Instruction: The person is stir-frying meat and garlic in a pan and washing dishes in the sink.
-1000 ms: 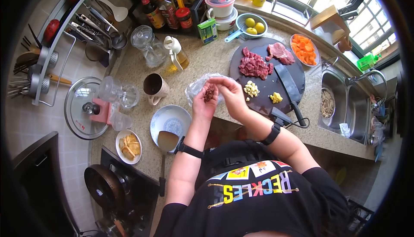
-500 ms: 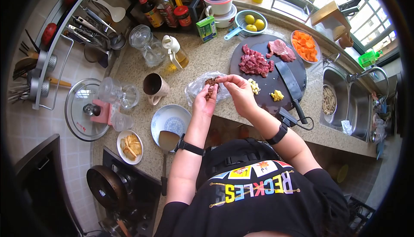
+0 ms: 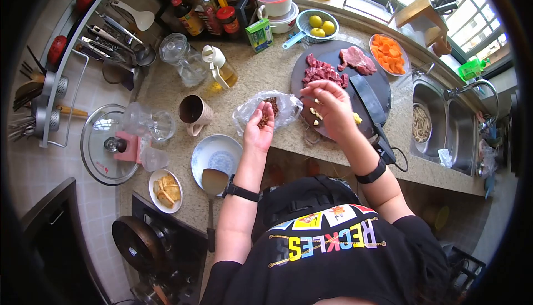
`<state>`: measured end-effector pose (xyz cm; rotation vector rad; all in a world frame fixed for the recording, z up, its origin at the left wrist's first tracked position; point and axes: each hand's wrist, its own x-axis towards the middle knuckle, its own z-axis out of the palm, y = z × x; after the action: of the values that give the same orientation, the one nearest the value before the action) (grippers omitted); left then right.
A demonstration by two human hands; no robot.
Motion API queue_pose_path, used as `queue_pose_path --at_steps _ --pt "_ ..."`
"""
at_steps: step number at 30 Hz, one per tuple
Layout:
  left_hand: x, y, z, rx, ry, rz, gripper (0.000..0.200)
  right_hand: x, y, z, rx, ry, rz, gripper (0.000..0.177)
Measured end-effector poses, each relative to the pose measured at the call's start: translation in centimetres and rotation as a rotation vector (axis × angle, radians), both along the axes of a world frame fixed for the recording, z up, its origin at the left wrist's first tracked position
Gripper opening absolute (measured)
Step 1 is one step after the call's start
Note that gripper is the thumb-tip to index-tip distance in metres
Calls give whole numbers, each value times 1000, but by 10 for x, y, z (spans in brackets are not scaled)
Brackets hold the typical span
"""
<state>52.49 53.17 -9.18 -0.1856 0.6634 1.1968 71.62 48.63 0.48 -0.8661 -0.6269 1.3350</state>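
Note:
My left hand point(image 3: 258, 134) is cupped palm up, holding small reddish-brown peppercorns point(image 3: 267, 116). Just behind it on the counter lies a crumpled clear plastic bag point(image 3: 286, 109). My right hand point(image 3: 335, 110) hovers over the near left part of the round dark cutting board point(image 3: 384, 85), fingers bent and drawn together; whether a small piece sits in them is hidden. Partly covered by that hand are chopped garlic point(image 3: 316, 117) and minced ginger point(image 3: 357, 119). Cubed red meat point(image 3: 322, 71), a pink meat slice point(image 3: 358, 60) and a black cleaver point(image 3: 365, 99) also rest on the board.
A blue-patterned bowl point(image 3: 202, 152) with a spatula point(image 3: 214, 181) across it stands left of my forearm. Beyond are a mug point(image 3: 194, 113), an oil bottle point(image 3: 224, 74) and sliced ginger on a plate point(image 3: 166, 191). Carrots point(image 3: 388, 54) and a sink point(image 3: 462, 121) lie right.
My right hand has moved away from the left palm, to the right over the board. The left hand has shifted slightly left and still holds the peppercorns.

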Motion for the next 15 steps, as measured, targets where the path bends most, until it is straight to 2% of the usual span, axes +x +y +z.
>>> queue_pose_path --at_steps 4,7,8,10,11,12,15 --pt "-3 -12 2 70 -119 -97 18 39 -4 -4 -81 -135 -72 16" --pt "-3 -21 2 90 -250 -182 22 50 -11 -29 -212 -444 -52 19" --pt "-1 -23 1 90 -251 -188 22 55 -13 -47 -263 -623 -33 25" --pt "7 -31 16 67 -201 -205 26 53 -21 -70 -218 -1207 -67 38" --pt "8 -33 15 85 -234 -221 29 49 -23 -79 -279 -1325 -68 52" --pt "11 -35 17 84 -233 -229 29 45 -27 -96 -232 -1497 -95 66" --pt "18 -41 22 68 -255 -270 31 21 -32 -82 -387 -1595 -62 85"
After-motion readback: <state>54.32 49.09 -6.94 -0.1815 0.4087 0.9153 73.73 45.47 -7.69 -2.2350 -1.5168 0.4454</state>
